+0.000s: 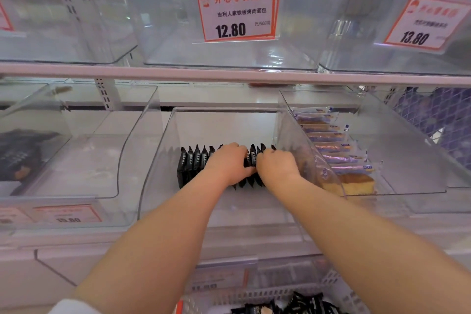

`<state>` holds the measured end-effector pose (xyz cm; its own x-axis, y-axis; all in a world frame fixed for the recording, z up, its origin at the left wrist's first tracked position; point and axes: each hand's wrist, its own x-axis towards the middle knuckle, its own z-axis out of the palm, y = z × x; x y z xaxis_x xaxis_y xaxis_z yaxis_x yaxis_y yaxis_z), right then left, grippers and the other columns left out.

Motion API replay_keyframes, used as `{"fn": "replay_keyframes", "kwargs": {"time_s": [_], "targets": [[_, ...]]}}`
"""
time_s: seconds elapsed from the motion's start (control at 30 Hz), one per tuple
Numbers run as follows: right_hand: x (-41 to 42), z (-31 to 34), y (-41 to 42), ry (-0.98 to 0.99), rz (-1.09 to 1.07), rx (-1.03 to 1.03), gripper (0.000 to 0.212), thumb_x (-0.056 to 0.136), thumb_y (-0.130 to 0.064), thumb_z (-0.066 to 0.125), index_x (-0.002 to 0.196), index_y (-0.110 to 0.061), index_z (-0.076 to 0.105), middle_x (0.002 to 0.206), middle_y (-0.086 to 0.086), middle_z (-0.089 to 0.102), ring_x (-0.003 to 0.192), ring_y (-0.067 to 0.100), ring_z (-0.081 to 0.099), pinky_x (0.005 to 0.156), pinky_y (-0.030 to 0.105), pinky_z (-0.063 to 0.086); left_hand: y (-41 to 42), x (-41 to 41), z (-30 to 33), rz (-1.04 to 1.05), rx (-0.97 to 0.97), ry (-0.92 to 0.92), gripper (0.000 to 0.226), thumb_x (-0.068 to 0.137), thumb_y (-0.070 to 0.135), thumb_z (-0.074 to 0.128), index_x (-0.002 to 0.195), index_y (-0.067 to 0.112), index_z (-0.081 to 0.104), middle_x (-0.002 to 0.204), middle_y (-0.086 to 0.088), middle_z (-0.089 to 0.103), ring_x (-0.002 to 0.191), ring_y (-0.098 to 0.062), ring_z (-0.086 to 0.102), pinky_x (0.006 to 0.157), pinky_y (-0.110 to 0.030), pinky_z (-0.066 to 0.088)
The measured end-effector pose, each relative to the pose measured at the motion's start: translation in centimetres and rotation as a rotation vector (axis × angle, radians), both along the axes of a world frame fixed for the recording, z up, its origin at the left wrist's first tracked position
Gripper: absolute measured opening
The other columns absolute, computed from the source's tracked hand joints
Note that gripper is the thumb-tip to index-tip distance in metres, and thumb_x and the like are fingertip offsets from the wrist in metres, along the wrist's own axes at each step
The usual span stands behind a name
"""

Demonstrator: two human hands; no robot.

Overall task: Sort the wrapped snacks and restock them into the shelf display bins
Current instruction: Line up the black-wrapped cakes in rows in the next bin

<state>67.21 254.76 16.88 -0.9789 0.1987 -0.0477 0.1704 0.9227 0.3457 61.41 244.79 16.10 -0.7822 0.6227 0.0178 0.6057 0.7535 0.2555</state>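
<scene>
A row of black wrapped snacks (pixel 191 163) stands upright on edge inside the middle clear display bin (pixel 163 160) on the lower shelf. My left hand (pixel 227 162) rests on top of the row's middle, fingers curled over the packets. My right hand (pixel 276 164) presses on the right end of the row, fingers closed on packets there. Both forearms reach in over the bin's front wall. More loose black wrapped snacks (pixel 300 304) lie in a white crate at the bottom edge of the view.
The bin to the right (pixel 407 160) holds a stack of clear-wrapped yellow cake slices (pixel 339 150). The left bin (pixel 76 155) shows dark packets at its far left. Clear bins above carry price tags 12.80 (pixel 235 11) and 13.80 (pixel 424 23).
</scene>
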Motion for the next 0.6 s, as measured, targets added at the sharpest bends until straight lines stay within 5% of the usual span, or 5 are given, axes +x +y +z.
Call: {"fn": "replay_keyframes", "kwargs": {"time_s": [0.33, 0.6], "targets": [[0.9, 1.7, -0.1, -0.026, -0.114, -0.201, 0.041, 0.089, 0.002, 0.045, 0.13, -0.001, 0.045, 0.133, 0.018, 0.042, 0.119, 0.034, 0.051, 0.089, 0.038, 0.047, -0.6, 0.1, 0.0, -0.062, -0.179, 0.059, 0.042, 0.092, 0.032, 0.052, 0.13, 0.015, 0.05, 0.131, -0.005, 0.045, 0.121, -0.027, 0.041, 0.093, -0.042, 0.043], [8.2, 6.6, -0.8, 0.033, 0.084, -0.311, 0.029, 0.092, -0.03, 0.049, 0.112, -0.01, 0.054, 0.112, 0.011, 0.058, 0.103, 0.03, 0.057, 0.073, 0.034, 0.043, -3.2, 3.9, 4.1, -0.119, -0.183, 0.029, 0.037, 0.091, 0.028, 0.05, 0.124, 0.012, 0.052, 0.124, -0.009, 0.052, 0.116, -0.028, 0.048, 0.095, -0.038, 0.041]]}}
